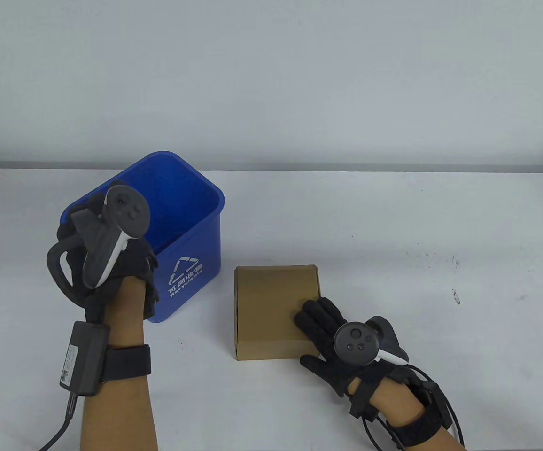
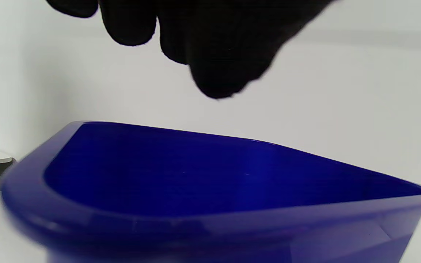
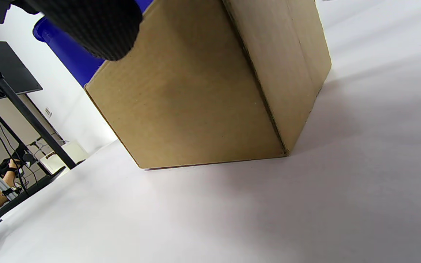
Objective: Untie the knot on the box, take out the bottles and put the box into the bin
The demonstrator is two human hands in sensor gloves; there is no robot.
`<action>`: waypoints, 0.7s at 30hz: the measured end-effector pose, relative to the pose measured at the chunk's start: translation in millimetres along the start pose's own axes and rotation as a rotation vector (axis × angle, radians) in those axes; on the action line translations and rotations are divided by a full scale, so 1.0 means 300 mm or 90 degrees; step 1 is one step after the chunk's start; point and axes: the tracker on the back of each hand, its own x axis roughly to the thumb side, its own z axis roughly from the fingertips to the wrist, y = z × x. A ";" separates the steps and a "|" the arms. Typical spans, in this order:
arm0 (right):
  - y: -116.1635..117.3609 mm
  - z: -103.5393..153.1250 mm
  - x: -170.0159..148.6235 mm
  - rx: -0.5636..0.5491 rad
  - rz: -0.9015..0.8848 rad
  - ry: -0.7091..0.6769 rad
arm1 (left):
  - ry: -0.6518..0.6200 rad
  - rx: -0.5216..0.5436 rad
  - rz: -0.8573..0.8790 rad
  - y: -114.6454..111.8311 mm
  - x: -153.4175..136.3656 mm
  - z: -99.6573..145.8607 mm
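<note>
Nearest the table view's lower edge, two bare forearms with strapped wrist units are seen. The right hand is laid on the near right corner of the cardboard box, its fingers straight and flat on the lid while the thumb is dropped over the near edge. Nothing is pinched; the lid is only pressed.

The box is set on the white tabletop, closed, low and roughly square, of plain matte brown corrugated board with crisp folded edges. No string, knot or bottles can be made out in any view.

The blue bin stands just to the left of the box and a little further back, a small gap being left between them. It is of smooth, glossy plastic with a rounded rim and a white recycling mark on its front wall; its inside appears empty as far as can be seen.

The left hand is raised over the bin's near left rim, its fingers hanging loosely curled and holding nothing.

The coming move is judged to turn on this: the box lies under the right hand, which is the nearer, and the bin's open mouth lies leftward and slightly away from it.
</note>
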 end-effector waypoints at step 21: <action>-0.001 0.000 -0.002 0.000 0.000 0.000 | -0.316 0.031 0.167 -0.272 0.146 0.366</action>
